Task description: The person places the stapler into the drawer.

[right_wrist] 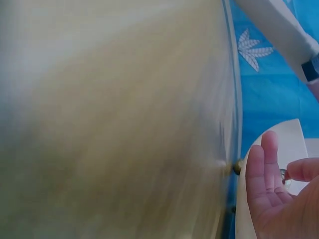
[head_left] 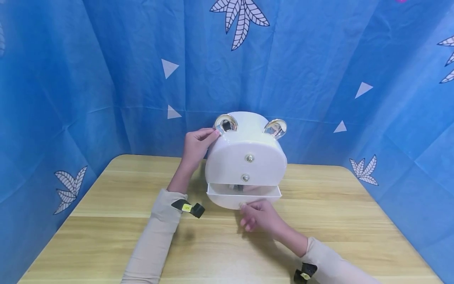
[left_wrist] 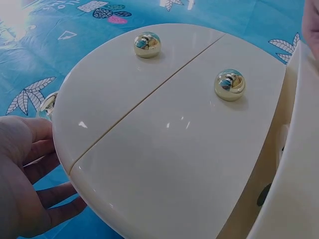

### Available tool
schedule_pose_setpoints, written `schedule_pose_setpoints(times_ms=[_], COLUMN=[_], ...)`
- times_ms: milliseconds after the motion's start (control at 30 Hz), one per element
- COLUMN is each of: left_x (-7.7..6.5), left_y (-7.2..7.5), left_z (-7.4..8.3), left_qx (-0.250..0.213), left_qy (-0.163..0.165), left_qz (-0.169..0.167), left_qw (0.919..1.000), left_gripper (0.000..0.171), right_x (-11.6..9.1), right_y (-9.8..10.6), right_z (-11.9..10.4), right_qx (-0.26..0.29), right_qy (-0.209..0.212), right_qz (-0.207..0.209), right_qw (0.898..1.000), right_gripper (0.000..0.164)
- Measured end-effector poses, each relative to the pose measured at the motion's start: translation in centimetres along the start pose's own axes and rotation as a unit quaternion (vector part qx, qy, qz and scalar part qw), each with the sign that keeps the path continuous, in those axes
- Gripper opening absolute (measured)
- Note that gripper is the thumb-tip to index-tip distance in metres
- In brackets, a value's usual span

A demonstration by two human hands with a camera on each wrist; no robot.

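Observation:
A glossy white storage box (head_left: 244, 146) with three stacked drawers stands on the table, two gold-rimmed ears (head_left: 226, 124) on top. Its bottom drawer (head_left: 227, 200) is pulled partway out, while the two upper ones are closed, each with a round gold knob (left_wrist: 230, 84). My right hand (head_left: 260, 215) pinches the bottom drawer's knob (right_wrist: 284, 175) between thumb and index finger, other fingers loosely bent. Along the box's left side, just under the left ear, rests my left hand (head_left: 198, 146); the left wrist view shows its fingers (left_wrist: 57, 194) stretched against the curved wall.
Something small and greyish (head_left: 235, 187) lies inside the pulled-out drawer, mostly hidden by its front. The wooden table (head_left: 117, 189) extends around the box. Close behind hangs a blue curtain (head_left: 142, 79) with leaf prints, which also flanks both sides.

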State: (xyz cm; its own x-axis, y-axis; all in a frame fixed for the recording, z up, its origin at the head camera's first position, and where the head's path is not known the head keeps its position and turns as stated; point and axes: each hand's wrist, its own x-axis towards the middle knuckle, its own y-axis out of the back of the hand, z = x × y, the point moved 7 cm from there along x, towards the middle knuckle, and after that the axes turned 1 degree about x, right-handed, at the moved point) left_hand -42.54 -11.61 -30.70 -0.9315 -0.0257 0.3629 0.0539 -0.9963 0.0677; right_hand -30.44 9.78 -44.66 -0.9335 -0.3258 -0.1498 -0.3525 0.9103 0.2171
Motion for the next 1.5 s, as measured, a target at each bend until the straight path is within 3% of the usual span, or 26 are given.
schedule_pose_setpoints(times_ms=[267, 833, 1200, 1500], left_x=[0.2, 0.1, -0.4, -0.3], left_y=[0.0, 0.2, -0.3, 0.0], left_z=[0.4, -0.2, -0.6, -0.4], left_qx=[-0.006, 0.001, -0.002, -0.005], left_qy=[-0.009, 0.012, 0.024, 0.023], left_qz=[0.001, -0.004, -0.001, 0.01], left_qw=[0.9999, 0.9999, 0.9997, 0.9997], left_gripper=[0.031, 0.031, 0.031, 0.033], right_x=[1.4, 2.7, 2.6, 3.1], right_y=[0.5, 0.9, 1.1, 1.0], right_z=[-0.1, -0.4, -0.2, -0.4], right_qx=[-0.001, 0.006, 0.008, 0.021], right_qy=[-0.006, -0.021, -0.042, -0.035], right_qz=[0.009, 0.005, 0.011, 0.007], right_qw=[1.0, 1.0, 0.999, 0.999], right_gripper=[0.039, 0.039, 0.04, 0.039])
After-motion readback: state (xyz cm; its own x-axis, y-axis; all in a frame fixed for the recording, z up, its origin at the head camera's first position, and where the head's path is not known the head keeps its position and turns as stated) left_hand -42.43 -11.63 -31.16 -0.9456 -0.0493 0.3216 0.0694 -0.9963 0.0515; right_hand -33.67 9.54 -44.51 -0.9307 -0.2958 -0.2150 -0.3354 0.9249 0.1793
